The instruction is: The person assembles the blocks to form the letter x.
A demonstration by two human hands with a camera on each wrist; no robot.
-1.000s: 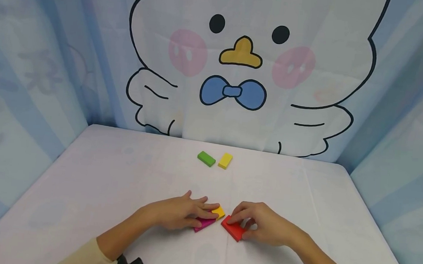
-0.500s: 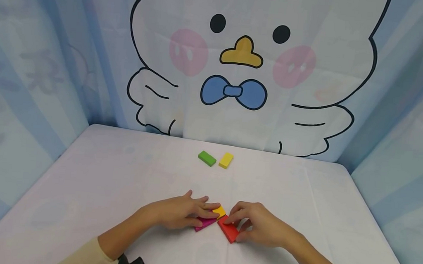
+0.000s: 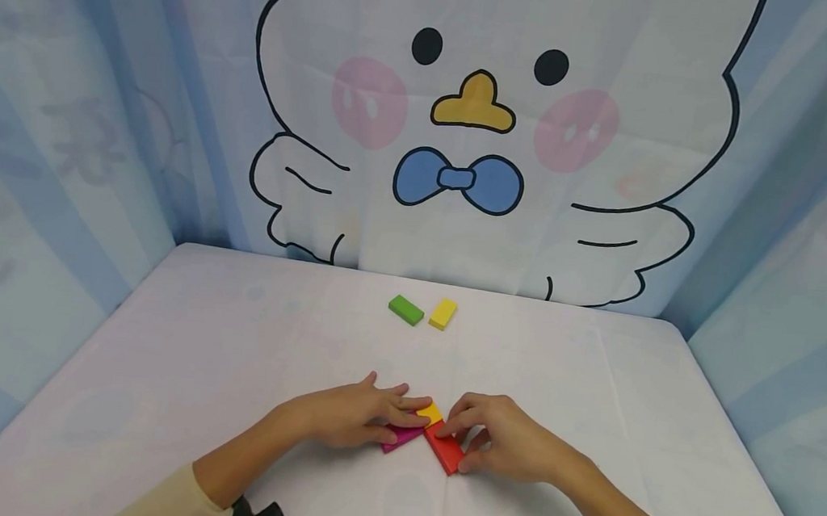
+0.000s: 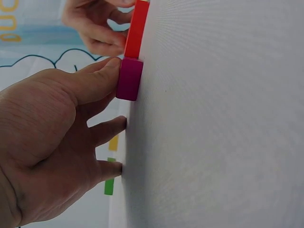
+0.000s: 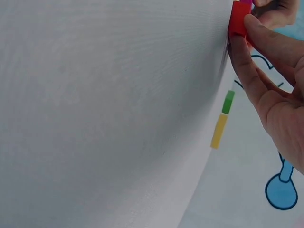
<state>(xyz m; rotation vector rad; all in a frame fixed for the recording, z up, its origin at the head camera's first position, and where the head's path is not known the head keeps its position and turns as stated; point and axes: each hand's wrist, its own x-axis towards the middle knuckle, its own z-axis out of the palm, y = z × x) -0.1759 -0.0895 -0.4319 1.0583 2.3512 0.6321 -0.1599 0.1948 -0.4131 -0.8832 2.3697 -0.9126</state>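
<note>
My left hand lies with spread, mostly straight fingers on a purple block and a yellow-orange block. In the left wrist view its thumb rests on the purple block. My right hand pinches a red block between thumb and fingers. The red block slants on the table, its far end against the yellow-orange block and the purple one's end. In the right wrist view the red block sits between the fingertips. My left fingers hide part of the purple and yellow-orange blocks.
Farther back on the white table lie a green block and a yellow block, a small gap between them. A curtain with a cartoon bird hangs behind the table's back edge.
My right hand has slid the red block a little left and turned it, so that it now meets the yellow-orange and purple blocks. My left hand has stayed in place.
</note>
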